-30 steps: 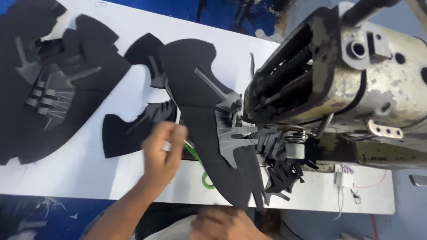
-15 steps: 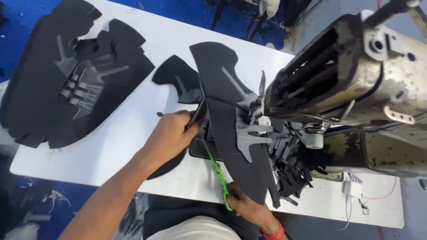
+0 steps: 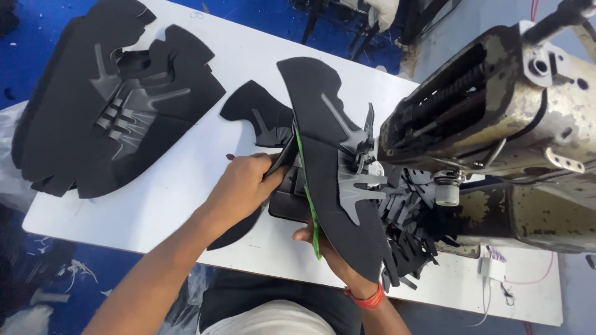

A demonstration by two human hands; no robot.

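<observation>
The right hand (image 3: pixel 323 245), nearest the camera with an orange band at its wrist, reaches up under a large black foam panel with grey printed strips and a green edge (image 3: pixel 335 180); its fingers are mostly hidden beneath the panel, so the grip seems to be a support from below, though how tightly it closes cannot be told. Just left of it, the left hand (image 3: pixel 245 183) is curled with fingertips pinching the panel's left edge beside the green trim. The panel is matte, soft-looking, curved like a wing, tilted up off the white tabletop (image 3: pixel 186 174) and running from the hands toward the worn, chipped metal sewing machine (image 3: pixel 496 136) on the right. Under and beyond the left hand lies one smaller flat black cut piece (image 3: pixel 257 115). Dark loose strips (image 3: pixel 413 232) pile beside the machine's base. Farthest left, well apart from both hands, one stack of similar black panels (image 3: pixel 112 124) rests flat.
</observation>
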